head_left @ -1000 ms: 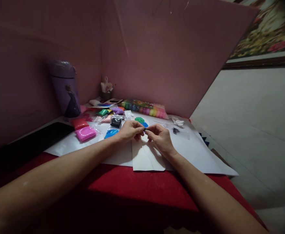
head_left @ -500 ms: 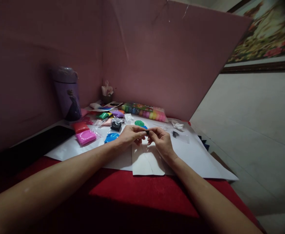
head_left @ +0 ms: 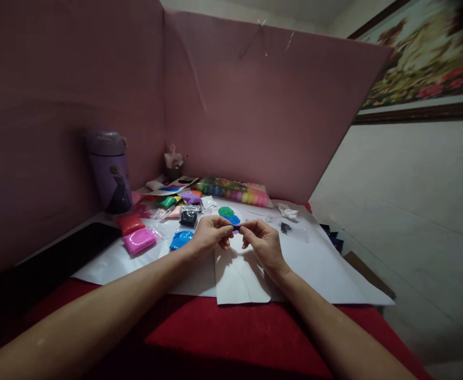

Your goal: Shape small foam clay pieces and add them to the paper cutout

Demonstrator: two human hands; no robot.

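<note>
Pinched between my two hands is a small black piece of modelling clay (head_left: 236,228). My left hand (head_left: 212,232) grips its left end between thumb and forefinger, and my right hand (head_left: 262,237) grips the other end the same way. Just beyond the fingers lie a green clay patch (head_left: 226,211) and a blue clay patch (head_left: 231,219), with a bit of purple partly covered by the hands. Below my hands, a white sheet (head_left: 241,282) lies on the larger white paper. A bag of black clay (head_left: 188,217) and a blue clay packet (head_left: 181,239) sit left of my left hand.
Pink (head_left: 140,240) and red (head_left: 131,224) clay packets lie left. A purple cup (head_left: 110,174) stands against the pink partition (head_left: 255,105). Farther back is a bag of coloured clay (head_left: 233,191). Black bits (head_left: 285,228) and crumpled tissue (head_left: 287,211) lie right. Red cloth (head_left: 199,327) covers the table.
The camera view has tilted up, so the scene sits lower. Both hands still hold the black clay, its ends now slightly farther apart, and more of the blue patch shows.
</note>
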